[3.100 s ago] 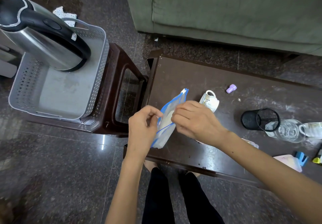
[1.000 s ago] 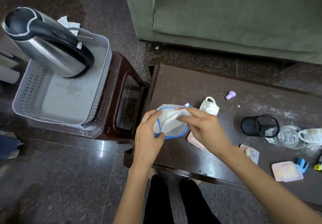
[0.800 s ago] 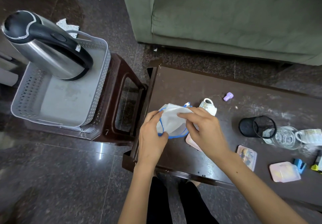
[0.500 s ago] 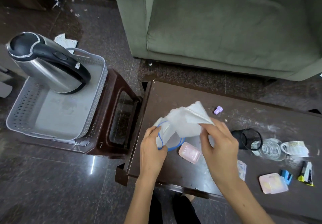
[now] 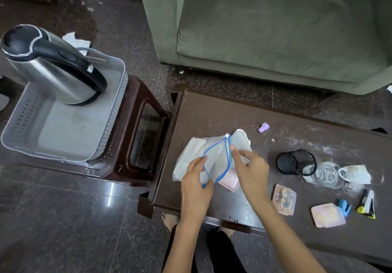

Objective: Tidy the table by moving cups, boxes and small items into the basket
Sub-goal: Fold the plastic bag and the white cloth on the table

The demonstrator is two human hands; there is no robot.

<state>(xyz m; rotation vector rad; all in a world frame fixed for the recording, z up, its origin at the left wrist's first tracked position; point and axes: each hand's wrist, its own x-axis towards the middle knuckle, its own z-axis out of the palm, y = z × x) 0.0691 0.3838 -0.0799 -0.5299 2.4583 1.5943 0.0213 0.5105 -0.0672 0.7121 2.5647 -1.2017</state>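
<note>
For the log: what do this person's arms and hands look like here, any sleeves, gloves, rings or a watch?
Both forearms are bare up to the frame's bottom edge, with no sleeve in view. The left hand and right hand wear no gloves, and no ring, watch or bracelet shows on either. Nails look short and unpainted, as far as can be told. Below, dark trousers and bare toes show.

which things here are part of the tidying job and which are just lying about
Job: basket, zip bag held in left hand and right hand, pink boxes, mesh cup, glass mug, purple cap, stapler, table.

Lying about: sofa, stool, floor scraps.
</note>
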